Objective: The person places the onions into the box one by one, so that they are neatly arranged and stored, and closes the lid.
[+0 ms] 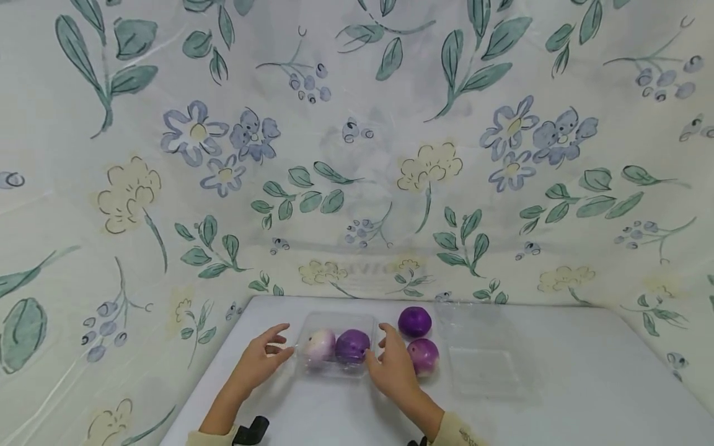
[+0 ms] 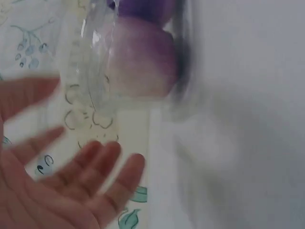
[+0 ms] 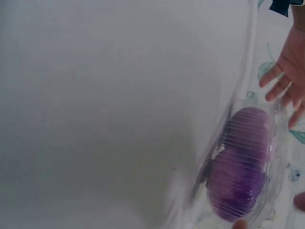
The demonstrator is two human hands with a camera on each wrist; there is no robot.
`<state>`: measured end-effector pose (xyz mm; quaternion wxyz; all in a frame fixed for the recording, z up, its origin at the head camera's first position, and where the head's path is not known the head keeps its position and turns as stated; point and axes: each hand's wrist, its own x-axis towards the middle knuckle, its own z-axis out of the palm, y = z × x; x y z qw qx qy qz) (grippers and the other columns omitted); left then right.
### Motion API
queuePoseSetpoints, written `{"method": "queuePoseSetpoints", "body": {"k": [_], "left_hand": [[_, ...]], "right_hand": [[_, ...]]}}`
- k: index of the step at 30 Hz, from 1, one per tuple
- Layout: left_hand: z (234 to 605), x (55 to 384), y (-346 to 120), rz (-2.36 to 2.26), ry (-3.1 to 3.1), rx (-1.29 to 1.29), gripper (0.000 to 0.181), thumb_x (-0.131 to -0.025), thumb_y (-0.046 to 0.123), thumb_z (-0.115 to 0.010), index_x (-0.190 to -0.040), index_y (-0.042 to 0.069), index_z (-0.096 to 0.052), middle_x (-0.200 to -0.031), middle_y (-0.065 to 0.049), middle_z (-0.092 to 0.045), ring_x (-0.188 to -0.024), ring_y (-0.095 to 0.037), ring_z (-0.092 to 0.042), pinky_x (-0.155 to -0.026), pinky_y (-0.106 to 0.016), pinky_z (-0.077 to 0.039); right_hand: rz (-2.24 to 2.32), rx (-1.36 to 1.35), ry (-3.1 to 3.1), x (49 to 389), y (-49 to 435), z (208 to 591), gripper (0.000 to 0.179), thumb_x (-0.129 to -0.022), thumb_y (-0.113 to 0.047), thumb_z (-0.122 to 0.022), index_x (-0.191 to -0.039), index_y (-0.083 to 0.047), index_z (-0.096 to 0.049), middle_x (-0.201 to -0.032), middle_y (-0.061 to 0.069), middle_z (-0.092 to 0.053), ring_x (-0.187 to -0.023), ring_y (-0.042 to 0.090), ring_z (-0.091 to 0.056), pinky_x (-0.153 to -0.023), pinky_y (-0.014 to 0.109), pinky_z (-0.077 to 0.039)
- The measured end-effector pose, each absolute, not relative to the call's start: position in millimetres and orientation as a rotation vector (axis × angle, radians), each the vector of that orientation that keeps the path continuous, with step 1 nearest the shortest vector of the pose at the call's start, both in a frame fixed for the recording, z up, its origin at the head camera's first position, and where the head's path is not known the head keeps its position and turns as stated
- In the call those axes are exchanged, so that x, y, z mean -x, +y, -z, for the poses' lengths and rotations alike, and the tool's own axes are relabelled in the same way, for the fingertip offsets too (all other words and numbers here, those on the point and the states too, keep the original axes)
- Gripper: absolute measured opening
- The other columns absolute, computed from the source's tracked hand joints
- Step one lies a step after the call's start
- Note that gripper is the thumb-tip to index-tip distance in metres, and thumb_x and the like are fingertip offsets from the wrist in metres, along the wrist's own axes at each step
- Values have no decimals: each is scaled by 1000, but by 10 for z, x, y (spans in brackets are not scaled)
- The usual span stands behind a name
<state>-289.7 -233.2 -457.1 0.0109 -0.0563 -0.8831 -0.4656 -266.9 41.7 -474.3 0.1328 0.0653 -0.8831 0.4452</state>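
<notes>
A clear plastic box point(image 1: 340, 320) stands on the white table with two round vegetables in it. One is white and pale purple point(image 1: 320, 344), turnip-like; the other is deep purple point(image 1: 352, 345). Left of the box is my left hand point(image 1: 258, 365), fingers spread and bent loosely, holding nothing. The left wrist view shows that hand point(image 2: 71, 186) apart from the box's end wall point(image 2: 97, 71). My right hand point(image 1: 395, 368) is at the box's right side, fingers relaxed. In the right wrist view its fingertip point(image 3: 240, 224) shows right at the box's near end.
Two more round purple vegetables, a dark one point(image 1: 415, 321) and a paler one point(image 1: 423, 357), lie just right of my right hand. Farther right rests another clear plastic container point(image 1: 482, 368). A flower-patterned sheet point(image 1: 368, 186) hangs behind the white table point(image 1: 591, 378).
</notes>
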Motion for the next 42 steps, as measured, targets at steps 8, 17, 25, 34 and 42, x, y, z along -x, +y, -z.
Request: {"method": "queuePoseSetpoints", "body": {"k": [8,17,25,34,42], "left_hand": [[4637,3069,-2282,1245,-2848,653,95,-83,35,-80,-157,13,-26,-165,-22,-10,-148,-48,-20,-103,-57,-46],[4690,3222,-2264,1218,-2891,697,86,-85,37,-77,-155,12,-34,-165,-20,-13,-148,-48,-21,-103,-63,-43],[4683,3382,-2238,1287,-2906,642,87,-85,37,-77,-155,12,-32,-166,-18,-11,-146,-46,-27,-111,-65,-33],[4671,3526,-2213,1404,-2946,576,86,-87,34,-76,-157,16,-29,-166,-19,-5,-144,-50,-27,-117,-62,-23],[4608,3527,-2205,1384,-2973,573,86,-87,32,-76,-156,14,-30,-165,-21,-6,-142,-54,-28,-114,-64,-26]], "right_hand": [[-1212,-440,-2677,2784,401,4727,88,-84,-45,-75,-149,1,-37,-159,22,-30,-141,47,-36,-113,61,-32],[-1366,-404,-2680,2959,375,4798,91,-81,-40,-80,-149,3,-38,-160,23,-28,-144,42,-34,-115,55,-32],[-1541,-317,-2643,3146,384,4796,90,-80,-33,-83,-151,-3,-36,-157,22,-35,-140,43,-40,-113,56,-35],[-1589,-256,-2669,3270,376,4741,90,-80,-28,-83,-152,-6,-35,-157,22,-35,-141,44,-38,-113,58,-34],[-1557,-225,-2687,3284,348,4730,90,-79,-29,-84,-151,-5,-36,-155,22,-38,-142,43,-38,-114,58,-34]]}}
